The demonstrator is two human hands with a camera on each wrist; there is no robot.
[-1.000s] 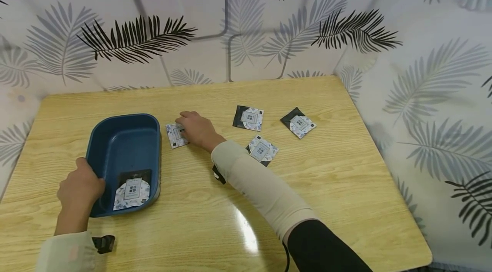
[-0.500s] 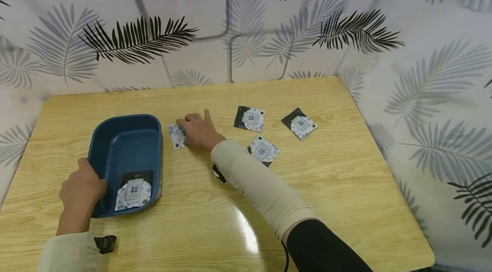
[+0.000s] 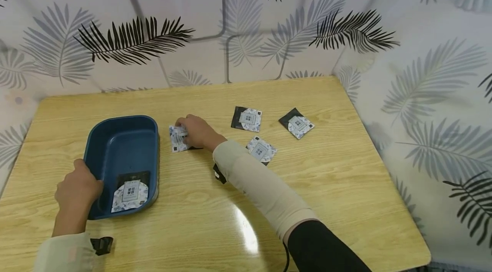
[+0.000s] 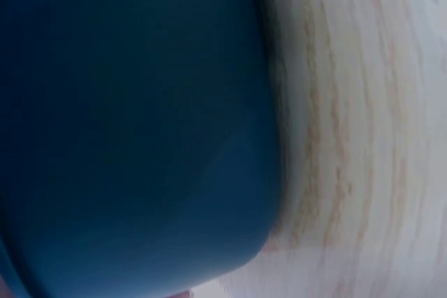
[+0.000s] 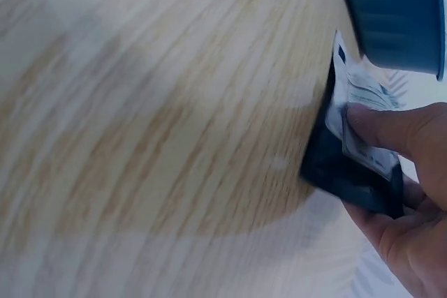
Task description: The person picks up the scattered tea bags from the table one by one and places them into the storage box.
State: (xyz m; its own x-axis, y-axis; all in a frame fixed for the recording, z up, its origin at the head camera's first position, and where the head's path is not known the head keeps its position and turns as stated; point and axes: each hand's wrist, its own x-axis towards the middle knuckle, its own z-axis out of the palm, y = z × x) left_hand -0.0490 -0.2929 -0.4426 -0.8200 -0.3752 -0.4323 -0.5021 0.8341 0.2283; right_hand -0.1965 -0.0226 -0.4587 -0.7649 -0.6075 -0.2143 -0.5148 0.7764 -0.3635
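My right hand (image 3: 197,132) pinches a small black-and-white printed sachet (image 3: 178,138) just right of the blue tub. In the right wrist view the thumb lies on the printed face of this sachet (image 5: 337,151), with fingers beneath it, and the sachet is tilted against the wood. My left hand (image 3: 78,186) grips the left rim of the blue plastic tub (image 3: 154,156). Inside the tub, at its near end, lies another sachet (image 3: 130,193). The left wrist view is filled mostly by the tub's outer wall (image 4: 140,137); the left fingers are hidden there.
Three more sachets lie on the wooden table (image 3: 326,186): one at back centre (image 3: 247,118), one to the right (image 3: 297,123), one nearer (image 3: 261,150), partly behind the right sleeve. A leaf-patterned covering (image 3: 269,41) borders the table's back and right side.
My right fingers have closed on the sachet by the tub; its dark part now shows beneath the hand. My left hand and the tub stay in place.
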